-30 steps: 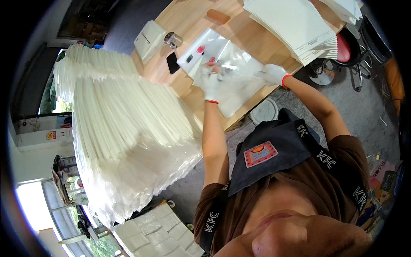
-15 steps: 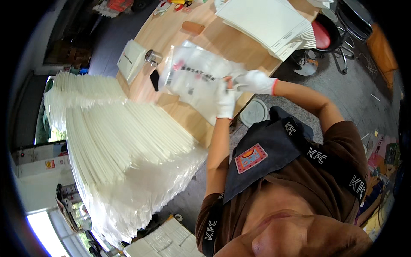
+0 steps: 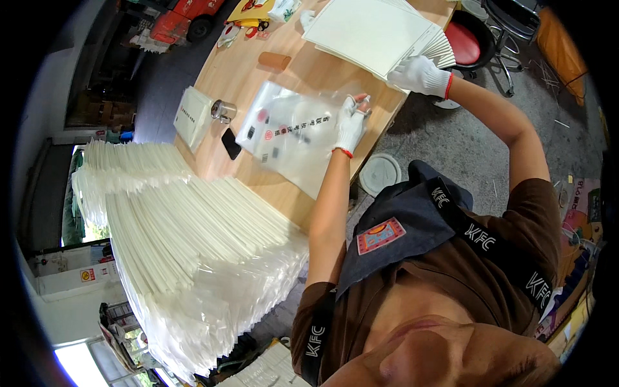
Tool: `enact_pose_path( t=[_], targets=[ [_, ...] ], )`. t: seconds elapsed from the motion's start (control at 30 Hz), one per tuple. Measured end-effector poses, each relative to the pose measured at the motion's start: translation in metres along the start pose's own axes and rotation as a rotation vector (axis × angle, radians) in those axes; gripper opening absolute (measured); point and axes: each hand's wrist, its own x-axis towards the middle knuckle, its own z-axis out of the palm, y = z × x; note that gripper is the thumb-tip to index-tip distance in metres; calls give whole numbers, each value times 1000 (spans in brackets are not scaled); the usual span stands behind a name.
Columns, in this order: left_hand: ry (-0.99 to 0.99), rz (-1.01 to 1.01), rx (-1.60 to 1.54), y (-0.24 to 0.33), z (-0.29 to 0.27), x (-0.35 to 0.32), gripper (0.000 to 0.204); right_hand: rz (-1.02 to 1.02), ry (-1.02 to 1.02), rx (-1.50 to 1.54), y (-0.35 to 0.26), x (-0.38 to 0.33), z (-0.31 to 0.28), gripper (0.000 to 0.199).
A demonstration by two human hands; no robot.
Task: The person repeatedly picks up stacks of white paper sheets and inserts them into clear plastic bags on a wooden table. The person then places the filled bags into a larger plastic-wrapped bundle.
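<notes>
My left hand [image 3: 351,124], in a white glove with bare fingertips, is closed at the open end of a clear plastic bag [image 3: 293,138]. The bag lies flat on the wooden table, with dark and red printing on it. At the near corner of a fanned stack of white paper sheets [image 3: 364,32] is my right hand [image 3: 422,76], also in a white glove. Its fingers are bent together over that corner, and their tips are partly hidden.
A tall row of bagged white sheets [image 3: 193,238] stands left of the table. On the table are a dark phone [image 3: 231,144], a metal cup [image 3: 223,111], a brown roll [image 3: 275,61] and a filled packet [image 3: 192,119]. A lidded bucket [image 3: 380,174] and a red-seated stool [image 3: 463,44] stand beside it.
My right hand has left the bag and moved away and to the right, onto the corner of the paper stack. My left hand has stayed at the bag. The whole view has shifted slightly.
</notes>
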Motion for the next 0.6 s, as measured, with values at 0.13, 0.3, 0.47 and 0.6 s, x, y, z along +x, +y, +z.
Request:
enact_pose_path(
  t=[0.13,0.3,0.47,0.6],
  targets=[
    [-1,9,51,-13,3,10,23,-130,488,90,3,5,10,27],
    [12,-7,5,-21,4,7,23,-175,474,119,10,7,21,29],
    [-22,-49,25,-16,4,6,29,-258,536,-72,18,16,17,24],
    [-6,-252,-904,43,29,-11,38,-379,558,29,-56,-10,-53,21]
  ],
)
